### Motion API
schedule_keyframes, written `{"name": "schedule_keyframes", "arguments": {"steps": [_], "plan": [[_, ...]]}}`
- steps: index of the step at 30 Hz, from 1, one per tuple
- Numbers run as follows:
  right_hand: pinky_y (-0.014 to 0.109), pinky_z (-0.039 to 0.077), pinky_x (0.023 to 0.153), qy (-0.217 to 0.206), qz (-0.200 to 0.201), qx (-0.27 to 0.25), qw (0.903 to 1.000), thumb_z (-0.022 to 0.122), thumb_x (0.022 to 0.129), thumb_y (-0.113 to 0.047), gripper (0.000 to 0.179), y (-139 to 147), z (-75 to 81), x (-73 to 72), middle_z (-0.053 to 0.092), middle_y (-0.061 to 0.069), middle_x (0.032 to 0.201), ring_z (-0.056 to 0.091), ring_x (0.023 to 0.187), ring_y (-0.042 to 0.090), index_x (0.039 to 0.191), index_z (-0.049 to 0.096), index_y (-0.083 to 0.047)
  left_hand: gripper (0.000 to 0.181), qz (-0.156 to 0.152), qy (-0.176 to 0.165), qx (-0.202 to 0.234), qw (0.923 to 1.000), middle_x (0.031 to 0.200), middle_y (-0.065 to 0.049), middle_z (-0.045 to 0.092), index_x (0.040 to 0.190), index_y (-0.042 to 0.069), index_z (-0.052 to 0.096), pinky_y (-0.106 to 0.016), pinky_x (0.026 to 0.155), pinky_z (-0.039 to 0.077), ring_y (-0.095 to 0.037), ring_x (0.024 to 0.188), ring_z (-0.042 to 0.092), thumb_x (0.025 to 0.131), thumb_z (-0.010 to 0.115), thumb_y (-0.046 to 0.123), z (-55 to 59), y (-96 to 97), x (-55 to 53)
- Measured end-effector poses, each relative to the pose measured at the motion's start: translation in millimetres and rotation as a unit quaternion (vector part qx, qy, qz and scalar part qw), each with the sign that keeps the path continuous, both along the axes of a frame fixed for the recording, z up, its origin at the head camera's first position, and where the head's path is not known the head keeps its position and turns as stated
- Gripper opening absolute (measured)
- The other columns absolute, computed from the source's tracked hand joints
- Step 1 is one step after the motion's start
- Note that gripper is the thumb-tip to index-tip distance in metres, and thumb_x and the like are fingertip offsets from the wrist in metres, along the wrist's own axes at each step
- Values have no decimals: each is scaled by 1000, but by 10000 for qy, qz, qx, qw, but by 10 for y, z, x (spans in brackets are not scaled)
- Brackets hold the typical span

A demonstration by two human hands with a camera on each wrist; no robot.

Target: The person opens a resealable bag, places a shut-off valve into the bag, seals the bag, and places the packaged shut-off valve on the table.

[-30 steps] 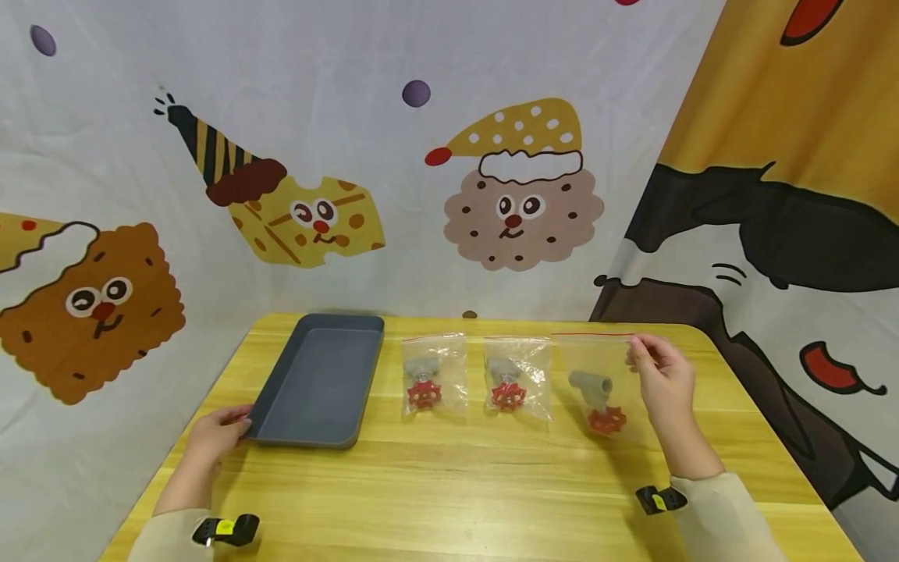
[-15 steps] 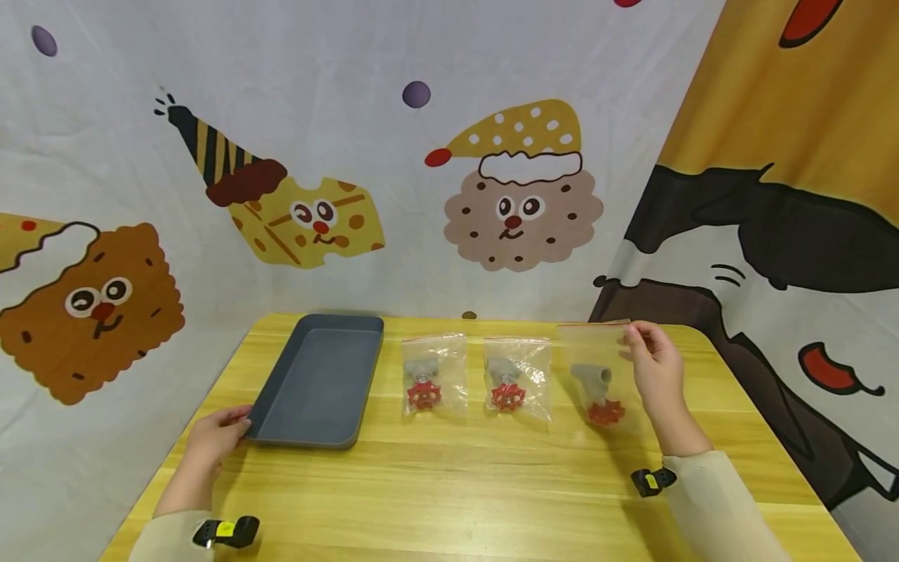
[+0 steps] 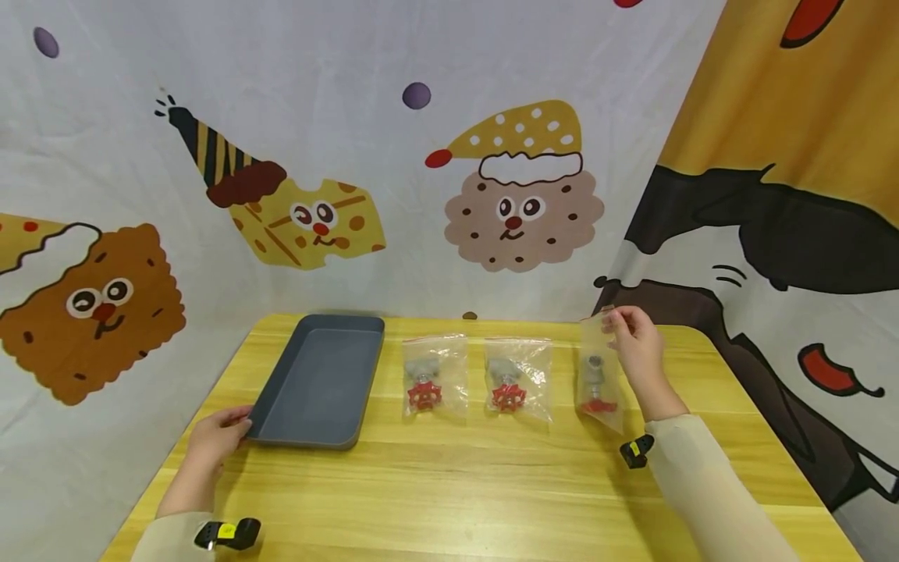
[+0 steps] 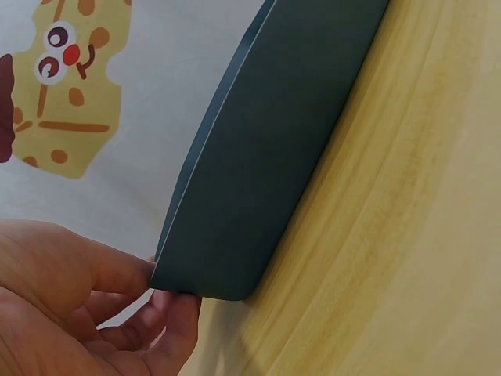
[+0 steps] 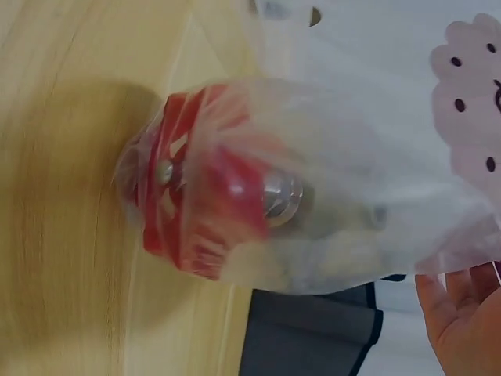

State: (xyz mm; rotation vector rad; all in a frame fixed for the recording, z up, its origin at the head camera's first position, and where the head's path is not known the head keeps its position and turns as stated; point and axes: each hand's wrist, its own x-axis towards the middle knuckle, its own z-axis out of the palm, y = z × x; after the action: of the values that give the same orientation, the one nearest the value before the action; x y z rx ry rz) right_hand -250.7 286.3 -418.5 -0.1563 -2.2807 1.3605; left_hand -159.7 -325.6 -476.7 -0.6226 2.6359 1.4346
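My left hand [image 3: 216, 437] holds the near left corner of a dark grey rectangular tray [image 3: 319, 382]. In the left wrist view its fingers [image 4: 176, 333] meet the tray's end at the rim and below. Pinched by the top corner in my right hand [image 3: 641, 347] is a clear zip bag [image 3: 588, 336], hanging upright. Inside it is a grey valve with a red handwheel [image 3: 597, 407], wheel at the bottom. The right wrist view shows the red handwheel [image 5: 196, 184] through the plastic, close over the table. The tray holds nothing.
Two more zip bags lie in a row between the tray and my right hand: a left bag [image 3: 435, 378] and a middle bag [image 3: 518, 378], each with a red-wheeled valve. All stand on a wooden table [image 3: 449, 499]. A cartoon-printed cloth [image 3: 393, 234] hangs behind.
My right hand has moved left and slightly up and back with the bag, which has turned edge-on. The left hand, tray and other bags have not moved.
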Motion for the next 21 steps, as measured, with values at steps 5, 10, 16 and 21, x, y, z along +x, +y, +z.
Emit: {"name": "schedule_keyframes", "arguments": {"steps": [5, 10, 16, 21], "plan": [[15, 52, 58, -202, -9, 196, 9996, 49, 99, -30, 32, 7, -39, -86, 65, 17, 98, 60, 75, 1, 106, 59, -1, 41, 45, 14, -52, 10000, 120, -28, 53, 130, -10, 49, -19, 64, 51, -4, 79, 54, 95, 51, 10, -23, 1, 6], [13, 47, 60, -457, -112, 579, 9972, 48, 99, -29, 31, 6, -74, -131, 66, 16, 98, 59, 79, 6, 106, 60, -1, 40, 97, 8, -41, 9999, 119, -27, 54, 130, -10, 49, -19, 65, 52, -3, 77, 53, 95, 51, 9, -39, 7, 2], [23, 43, 71, -703, -365, 1146, 9902, 48, 99, -33, 34, 20, -157, -157, 66, 14, 102, 57, 91, 23, 108, 63, -4, 40, 24, 74, 100, 9999, 120, -31, 51, 131, -12, 46, -21, 67, 54, -4, 79, 56, 96, 49, 8, -27, 14, -3], [40, 48, 81, -878, -340, 1076, 9897, 48, 98, -37, 41, 2, -131, -121, 62, 17, 115, 57, 101, 32, 119, 57, -3, 40, 43, 111, 131, 9998, 121, -31, 50, 131, -13, 46, -20, 67, 54, -4, 79, 57, 96, 48, 6, -16, 21, -4]]}}
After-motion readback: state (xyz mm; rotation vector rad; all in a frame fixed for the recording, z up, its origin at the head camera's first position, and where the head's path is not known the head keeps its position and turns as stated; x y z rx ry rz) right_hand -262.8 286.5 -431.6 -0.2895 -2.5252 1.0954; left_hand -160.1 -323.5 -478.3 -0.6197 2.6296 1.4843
